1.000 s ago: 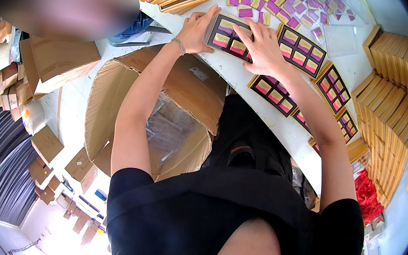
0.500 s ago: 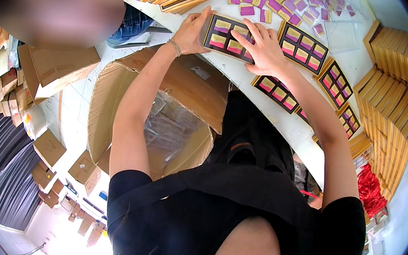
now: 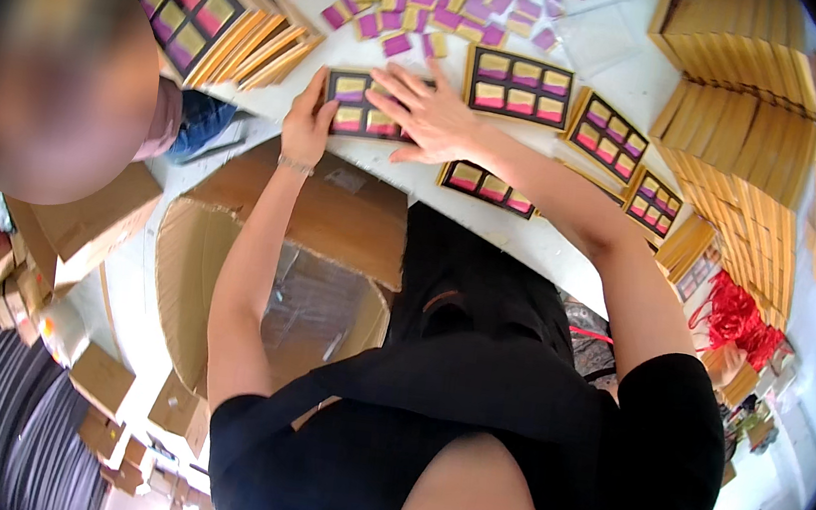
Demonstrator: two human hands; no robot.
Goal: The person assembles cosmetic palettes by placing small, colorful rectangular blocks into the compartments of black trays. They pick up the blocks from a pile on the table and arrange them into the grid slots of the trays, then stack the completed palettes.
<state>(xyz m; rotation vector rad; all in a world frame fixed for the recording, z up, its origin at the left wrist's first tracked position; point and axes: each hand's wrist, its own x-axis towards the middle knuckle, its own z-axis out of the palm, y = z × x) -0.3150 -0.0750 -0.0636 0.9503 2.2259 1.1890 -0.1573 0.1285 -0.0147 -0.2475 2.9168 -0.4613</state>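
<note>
At the table's near edge, a shallow gold-edged box (image 3: 351,90) with a black insert holds small gold, purple and pink packets in compartments. My left hand (image 3: 306,125) grips its left end, thumb along the side. My right hand (image 3: 436,117) lies over the right part of the box, fingers spread across the packets and hiding several of them. Just right of it stands another filled box (image 3: 519,88). Further filled boxes (image 3: 610,135) run off to the right, one (image 3: 488,186) partly under my right forearm.
Loose purple-and-gold packets (image 3: 427,0) are scattered at the back of the table. Stacked filled boxes (image 3: 241,40) stand at left beside another person. Tall stacks of gold boxes (image 3: 733,141) line the right, near red ribbon (image 3: 738,318). A large open carton (image 3: 282,210) stands below my left arm.
The whole view has shifted and turned, so the table things sit further left. My right hand has spread flatter over the box; my left hand keeps its end.
</note>
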